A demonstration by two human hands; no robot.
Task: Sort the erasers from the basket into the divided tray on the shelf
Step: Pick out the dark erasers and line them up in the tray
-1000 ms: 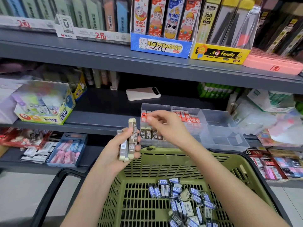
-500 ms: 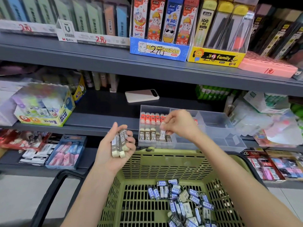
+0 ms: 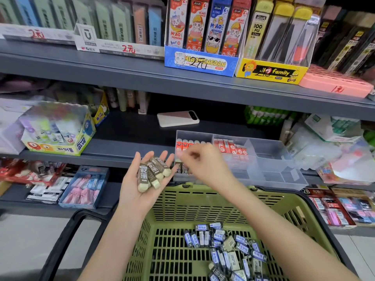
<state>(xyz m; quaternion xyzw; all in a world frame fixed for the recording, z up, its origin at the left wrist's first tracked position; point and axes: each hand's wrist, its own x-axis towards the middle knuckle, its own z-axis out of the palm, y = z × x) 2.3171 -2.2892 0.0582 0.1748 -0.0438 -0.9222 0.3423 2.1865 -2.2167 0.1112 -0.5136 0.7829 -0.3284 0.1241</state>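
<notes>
Left hand (image 3: 140, 191) lying palm up, fingers straight, carrying a small stack of brown-sleeved erasers (image 3: 151, 172) just beside the left end of the divided tray (image 3: 284, 169). Right hand (image 3: 203, 165) blurring in front of the tray's front-left corner. I cannot tell whether it is pinching anything or hanging loose.

The tray is sitting at the front edge of the shelf (image 3: 125, 147), just beyond the far rim of the basket (image 3: 203, 201). A brown 2B row (image 3: 181, 170) is standing in the tray's front-left corner, with red-sleeved erasers (image 3: 185, 145) behind it at the back-left. The blue-sleeved pile (image 3: 227, 246) is lying toward the basket's near-right corner.

How I am judging the step: I am aiming to lift one eraser off the palm by its sleeve, holding the palm level so the stack is not sliding. I am planning to stand each one upright against the end of the brown row, never among the red. The right-end compartments are looking bare, probably room for the blue ones.
</notes>
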